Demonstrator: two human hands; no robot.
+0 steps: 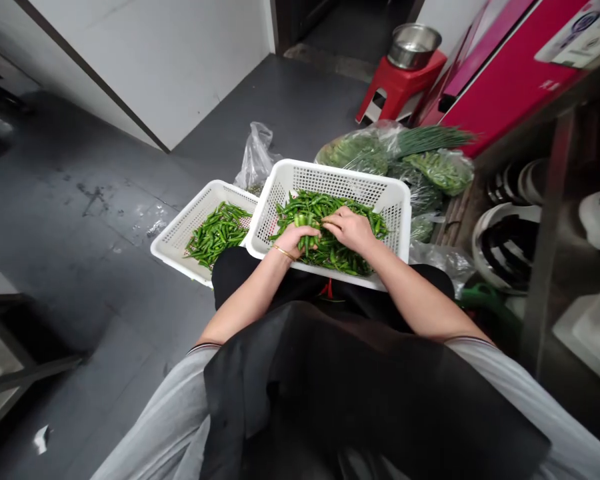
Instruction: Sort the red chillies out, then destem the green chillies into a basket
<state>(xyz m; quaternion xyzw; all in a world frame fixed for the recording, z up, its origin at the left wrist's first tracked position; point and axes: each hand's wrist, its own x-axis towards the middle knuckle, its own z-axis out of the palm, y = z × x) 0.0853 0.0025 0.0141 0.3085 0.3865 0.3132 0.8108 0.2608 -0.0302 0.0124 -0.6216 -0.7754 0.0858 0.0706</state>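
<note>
A white perforated basket rests on my lap, holding a heap of green chili peppers. My left hand, with a thin bracelet at the wrist, is closed around a small bunch of green chilies. Just right of that bunch, my right hand has its fingertips pinched together over the heap; whatever lies between them is too small to make out. To the left and lower, a second white basket holds more green chilies, partly covered by the lap basket and my knee.
Beyond the basket lie plastic bags of greens and a bundle of long green stalks. A red stool carries a metal pot. Shelving with bowls stands at right. A crumpled clear bag sits behind the left basket.
</note>
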